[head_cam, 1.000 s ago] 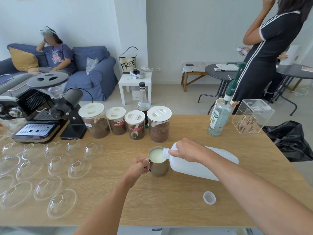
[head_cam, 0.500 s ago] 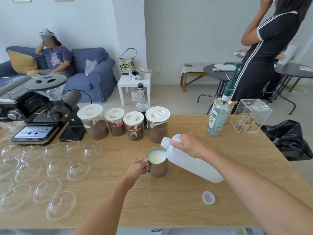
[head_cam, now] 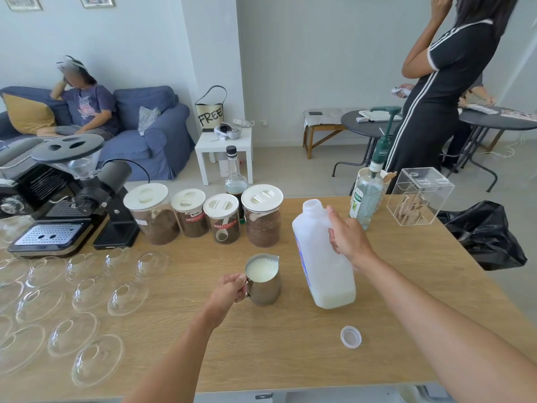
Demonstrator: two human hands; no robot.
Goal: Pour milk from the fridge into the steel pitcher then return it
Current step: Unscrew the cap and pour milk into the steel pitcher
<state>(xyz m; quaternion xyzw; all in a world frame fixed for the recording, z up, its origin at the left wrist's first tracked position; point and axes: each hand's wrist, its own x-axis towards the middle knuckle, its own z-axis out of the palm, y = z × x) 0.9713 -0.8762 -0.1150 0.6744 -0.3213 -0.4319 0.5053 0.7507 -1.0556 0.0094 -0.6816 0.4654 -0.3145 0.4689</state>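
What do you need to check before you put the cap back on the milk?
1. Jug upright, not pouring: ok.
2. Right hand grips the jug: ok.
3. Pitcher has milk in it, and the left hand holds its handle: ok.
4. Cap lies on the table near the jug, free to pick up: ok.
5. Jug mouth closed: not ok, it is open.
6. Jug bottom set fully down on the table: cannot tell.

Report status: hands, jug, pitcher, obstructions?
Left hand grips pitcher handle; pitcher holds milk. Right hand holds jug upright, uncapped. Cap lies loose on table.
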